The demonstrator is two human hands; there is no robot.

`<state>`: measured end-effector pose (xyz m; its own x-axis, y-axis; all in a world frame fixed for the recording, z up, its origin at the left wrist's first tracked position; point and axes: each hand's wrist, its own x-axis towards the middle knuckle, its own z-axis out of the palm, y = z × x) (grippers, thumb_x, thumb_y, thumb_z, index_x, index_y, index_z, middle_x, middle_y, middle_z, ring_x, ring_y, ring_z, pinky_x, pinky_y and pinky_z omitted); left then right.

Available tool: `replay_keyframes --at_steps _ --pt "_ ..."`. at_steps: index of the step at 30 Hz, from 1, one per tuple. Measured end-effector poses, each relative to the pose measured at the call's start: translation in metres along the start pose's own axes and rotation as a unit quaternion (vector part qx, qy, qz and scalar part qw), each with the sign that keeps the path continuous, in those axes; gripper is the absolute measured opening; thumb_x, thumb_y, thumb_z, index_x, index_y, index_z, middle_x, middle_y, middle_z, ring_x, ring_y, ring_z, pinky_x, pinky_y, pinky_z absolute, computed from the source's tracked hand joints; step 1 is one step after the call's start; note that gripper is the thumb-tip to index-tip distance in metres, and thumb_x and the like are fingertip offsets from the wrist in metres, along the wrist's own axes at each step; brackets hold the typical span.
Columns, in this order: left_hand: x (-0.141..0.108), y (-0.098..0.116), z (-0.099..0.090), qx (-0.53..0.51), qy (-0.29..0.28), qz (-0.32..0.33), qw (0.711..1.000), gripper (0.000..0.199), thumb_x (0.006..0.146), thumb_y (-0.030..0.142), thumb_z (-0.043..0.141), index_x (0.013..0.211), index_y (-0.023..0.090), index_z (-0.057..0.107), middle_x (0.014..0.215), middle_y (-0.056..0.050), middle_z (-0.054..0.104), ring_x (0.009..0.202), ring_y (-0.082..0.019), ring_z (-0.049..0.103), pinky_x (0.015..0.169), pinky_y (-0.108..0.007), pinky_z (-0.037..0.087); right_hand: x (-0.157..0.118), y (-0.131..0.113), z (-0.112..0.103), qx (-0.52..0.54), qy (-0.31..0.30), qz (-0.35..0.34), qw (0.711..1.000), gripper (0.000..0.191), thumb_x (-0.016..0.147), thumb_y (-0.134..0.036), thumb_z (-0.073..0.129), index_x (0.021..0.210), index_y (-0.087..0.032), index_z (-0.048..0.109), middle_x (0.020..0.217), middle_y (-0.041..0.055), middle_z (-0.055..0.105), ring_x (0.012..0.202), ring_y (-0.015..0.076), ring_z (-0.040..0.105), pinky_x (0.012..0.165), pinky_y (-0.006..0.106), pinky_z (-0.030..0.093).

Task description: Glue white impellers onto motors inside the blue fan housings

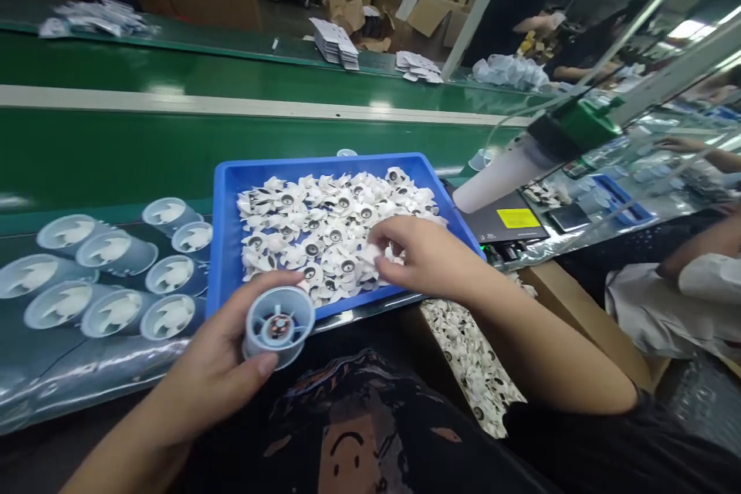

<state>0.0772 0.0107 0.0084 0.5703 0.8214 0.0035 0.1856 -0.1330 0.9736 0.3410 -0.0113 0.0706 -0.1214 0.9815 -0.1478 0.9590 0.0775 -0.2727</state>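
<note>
My left hand [225, 359] is wrapped around a pale blue round fan housing [280, 324], its open end facing up. Spokes and a small motor core with copper-coloured windings show inside. My right hand [414, 255] reaches over a blue tray [218, 239] and pinches a white fan impeller [366, 261] between thumb and fingers. Many white impellers [312, 228] with dark ringed hubs fill the tray. To the left, several pale blue housings [116, 312] lie on the bench, each with white blades inside.
A green conveyor [104, 131] runs behind the tray. At right stand a white tube with a green top [509, 170] and a black device with a yellow label [518, 218]. Below my right arm, a cardboard box holds more impellers [472, 363]. Another person's hand [703, 247] is at far right.
</note>
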Motion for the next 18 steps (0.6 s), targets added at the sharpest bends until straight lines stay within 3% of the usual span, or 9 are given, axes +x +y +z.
replay_keyframes --at_steps 3,5,8,11,15,18 --pt "0.008 0.003 0.005 0.104 -0.041 0.068 0.991 0.065 0.069 0.04 0.076 0.129 0.027 0.054 0.125 -0.007 0.065 0.106 -0.029 0.065 0.093 -0.04 0.052 -0.017 -0.028 -0.002 0.189 0.074 -0.18 0.962 0.022 0.084 -0.02 0.062 0.106 -0.017 0.066 0.098 0.0025 0.07 0.082 0.0124 0.062 0.073 0.024 0.05" --pt "0.014 0.01 0.01 0.161 -0.047 0.095 0.981 0.061 0.066 0.036 0.08 0.122 0.026 0.057 0.114 -0.004 0.068 0.1 -0.026 0.066 0.085 -0.036 0.054 -0.025 -0.043 -0.001 0.21 0.098 -0.235 0.944 0.017 0.084 -0.017 0.063 0.101 -0.013 0.067 0.093 0.0039 0.07 0.085 0.0154 0.061 0.079 0.029 0.049" --pt "0.02 0.018 0.017 0.211 -0.045 0.139 0.967 0.037 0.072 0.034 0.076 0.105 0.024 0.063 0.096 -0.001 0.07 0.085 -0.022 0.067 0.074 -0.033 0.054 -0.028 -0.055 0.001 0.097 0.079 -0.223 0.967 0.014 0.085 -0.016 0.066 0.097 -0.011 0.071 0.09 0.0063 0.067 0.086 0.0202 0.058 0.08 0.035 0.046" --pt "0.021 0.019 0.02 0.242 -0.012 0.186 0.952 0.03 0.077 0.037 0.073 0.1 0.021 0.064 0.092 -0.002 0.071 0.079 -0.022 0.067 0.07 -0.033 0.054 -0.023 -0.058 0.004 0.051 0.094 -0.217 0.97 0.013 0.086 -0.019 0.071 0.096 -0.013 0.075 0.091 0.0074 0.062 0.084 0.0209 0.054 0.072 0.034 0.042" --pt "0.016 0.016 0.02 0.279 0.046 0.233 0.93 0.029 0.081 0.038 0.07 0.102 0.018 0.062 0.094 -0.005 0.073 0.082 -0.024 0.069 0.073 -0.035 0.055 -0.017 -0.054 0.008 0.101 0.107 -0.226 0.963 0.015 0.081 -0.019 0.079 0.095 -0.014 0.078 0.086 0.0056 0.055 0.08 0.0178 0.051 0.068 0.03 0.04" --pt "0.014 0.018 0.02 0.27 0.044 0.26 0.926 0.033 0.08 0.04 0.074 0.104 0.021 0.061 0.095 -0.002 0.073 0.083 -0.022 0.069 0.073 -0.032 0.056 -0.016 -0.051 0.01 0.166 0.089 -0.229 0.955 0.019 0.08 -0.017 0.08 0.099 -0.015 0.079 0.087 0.0042 0.052 0.08 0.0149 0.051 0.067 0.027 0.04"
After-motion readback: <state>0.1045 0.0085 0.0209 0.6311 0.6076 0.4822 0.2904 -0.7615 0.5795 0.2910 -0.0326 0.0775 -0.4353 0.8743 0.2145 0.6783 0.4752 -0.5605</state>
